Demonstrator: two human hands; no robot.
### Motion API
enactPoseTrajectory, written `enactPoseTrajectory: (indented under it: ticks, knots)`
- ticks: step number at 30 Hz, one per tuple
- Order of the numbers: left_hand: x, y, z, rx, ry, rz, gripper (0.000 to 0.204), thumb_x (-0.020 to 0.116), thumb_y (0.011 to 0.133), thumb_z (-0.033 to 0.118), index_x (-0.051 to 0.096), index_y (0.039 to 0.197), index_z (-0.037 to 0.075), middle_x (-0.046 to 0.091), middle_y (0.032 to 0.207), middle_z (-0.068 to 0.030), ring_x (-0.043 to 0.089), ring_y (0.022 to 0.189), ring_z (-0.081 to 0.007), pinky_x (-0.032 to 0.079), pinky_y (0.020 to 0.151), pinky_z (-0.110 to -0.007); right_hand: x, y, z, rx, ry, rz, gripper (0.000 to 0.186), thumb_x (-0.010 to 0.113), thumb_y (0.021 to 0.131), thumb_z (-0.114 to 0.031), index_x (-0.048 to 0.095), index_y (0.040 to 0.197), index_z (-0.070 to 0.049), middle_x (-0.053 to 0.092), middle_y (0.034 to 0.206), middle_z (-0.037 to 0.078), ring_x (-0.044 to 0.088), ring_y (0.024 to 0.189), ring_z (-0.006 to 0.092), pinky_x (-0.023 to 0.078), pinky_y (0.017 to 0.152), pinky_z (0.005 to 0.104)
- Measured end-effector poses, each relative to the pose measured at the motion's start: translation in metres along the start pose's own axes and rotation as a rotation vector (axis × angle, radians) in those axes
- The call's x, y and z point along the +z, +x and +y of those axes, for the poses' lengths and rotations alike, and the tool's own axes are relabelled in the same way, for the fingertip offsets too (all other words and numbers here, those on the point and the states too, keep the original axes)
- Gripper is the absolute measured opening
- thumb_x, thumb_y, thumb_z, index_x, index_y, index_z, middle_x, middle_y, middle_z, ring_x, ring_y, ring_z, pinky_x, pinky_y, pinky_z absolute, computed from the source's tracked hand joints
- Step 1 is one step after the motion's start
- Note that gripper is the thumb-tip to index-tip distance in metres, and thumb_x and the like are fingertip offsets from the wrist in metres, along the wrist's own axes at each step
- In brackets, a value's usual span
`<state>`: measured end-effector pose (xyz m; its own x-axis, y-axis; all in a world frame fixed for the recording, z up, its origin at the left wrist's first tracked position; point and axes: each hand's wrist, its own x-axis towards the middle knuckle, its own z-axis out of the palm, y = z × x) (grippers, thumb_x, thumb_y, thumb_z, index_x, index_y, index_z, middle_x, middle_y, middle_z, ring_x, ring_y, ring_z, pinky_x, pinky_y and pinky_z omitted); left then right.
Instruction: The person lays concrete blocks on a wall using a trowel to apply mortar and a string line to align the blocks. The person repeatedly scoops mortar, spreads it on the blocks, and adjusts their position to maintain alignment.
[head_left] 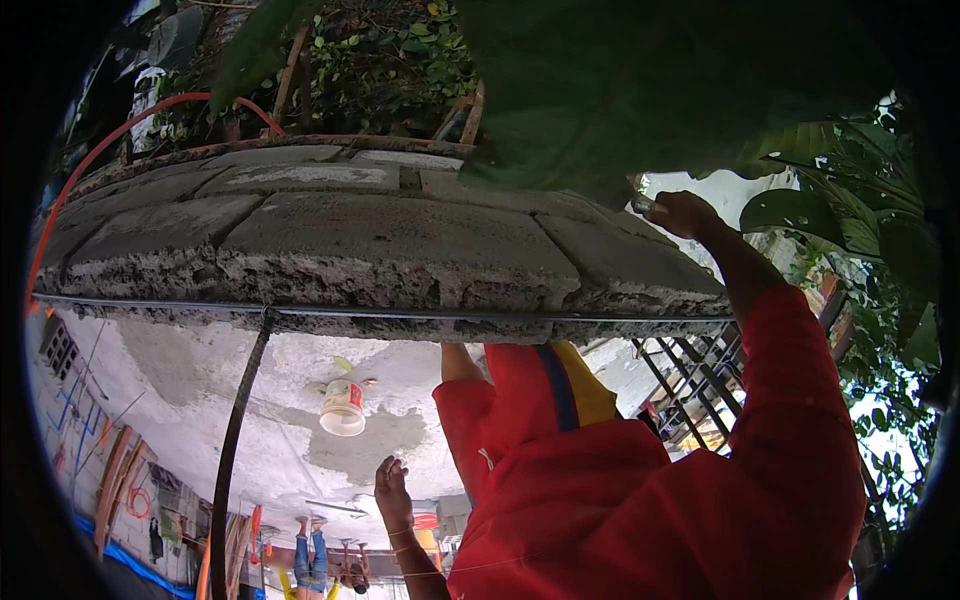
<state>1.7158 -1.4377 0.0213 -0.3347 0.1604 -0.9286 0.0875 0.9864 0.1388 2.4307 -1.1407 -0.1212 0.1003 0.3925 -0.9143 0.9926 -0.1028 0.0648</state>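
Note:
A wall of grey concrete blocks (400,235) spans the view in front of me, with rough mortar along its near edge. Far to the right, my right hand (685,213) is closed around a short, pale object (643,203) at the wall's end. A large dark leaf (660,90) hangs beside that hand and hides part of what it holds. My left hand (393,482) is low, beside my body and away from the wall. Its fingers are loosely bent and apart, with nothing visible in them. A thin straight bar (500,318) runs along the wall's near edge.
A dark rod (237,430) meets the bar at left. Below lies a pale floor with a white bucket (342,408). A red hose (110,140) curves over the left end. Dark metal bars (700,385) stand at right. Another person in jeans (311,560) is far below, near planks (118,480).

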Motion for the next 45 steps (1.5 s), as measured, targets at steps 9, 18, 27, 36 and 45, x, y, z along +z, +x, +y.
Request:
enactPoseTrajectory:
  ticks: [9,18,27,36,45]
  knots:
    - [0.009,0.032,0.032,0.070,0.048,-0.029,0.037,0.057,0.109,0.019,0.059,0.137,-0.003,0.067,0.126,-0.0150,0.066,0.107,-0.0237,0.054,0.097,-0.037,-0.024,-0.097,-0.016,-0.191,0.046,0.102,0.047,0.066,0.094,-0.058,0.070,0.110,-0.014,0.074,0.103,0.017,0.071,0.099,0.0409,0.056,0.088,0.0533]
    - [-0.006,0.037,0.048,0.145,0.127,-0.019,0.038,0.057,0.109,0.023,0.061,0.137,-0.001,0.068,0.124,-0.0147,0.066,0.108,-0.0231,0.055,0.098,-0.038,-0.026,-0.114,0.064,-0.094,-0.002,0.033,0.053,0.049,0.105,-0.058,0.071,0.105,-0.010,0.071,0.102,0.016,0.069,0.104,0.0357,0.054,0.094,0.0472]
    - [-0.025,0.043,0.066,0.298,0.167,-0.039,0.043,0.060,0.106,0.032,0.060,0.139,0.005,0.068,0.126,-0.0084,0.066,0.107,-0.0204,0.049,0.092,-0.034,-0.006,-0.136,0.058,0.156,-0.066,-0.103,0.066,0.058,0.095,-0.069,0.075,0.117,-0.008,0.072,0.122,0.016,0.067,0.119,0.0348,0.054,0.101,0.0485]
    - [-0.069,0.019,0.064,0.412,0.120,0.031,0.035,0.058,0.108,0.020,0.063,0.133,-0.003,0.070,0.118,-0.0118,0.066,0.102,-0.0201,0.052,0.092,-0.034,-0.087,-0.189,-0.042,-0.195,0.133,0.132,0.068,0.065,0.093,-0.067,0.073,0.126,-0.009,0.069,0.126,0.019,0.067,0.118,0.0345,0.051,0.103,0.0463]
    - [-0.143,0.047,-0.073,0.417,0.002,0.059,0.038,0.059,0.108,0.021,0.061,0.135,-0.005,0.070,0.121,-0.0138,0.067,0.105,-0.0195,0.057,0.089,-0.033,-0.116,-0.364,-0.115,-0.170,0.537,0.426,0.052,0.074,0.094,-0.055,0.075,0.097,-0.003,0.066,0.074,0.007,0.060,0.067,0.0167,0.050,0.064,0.0365]
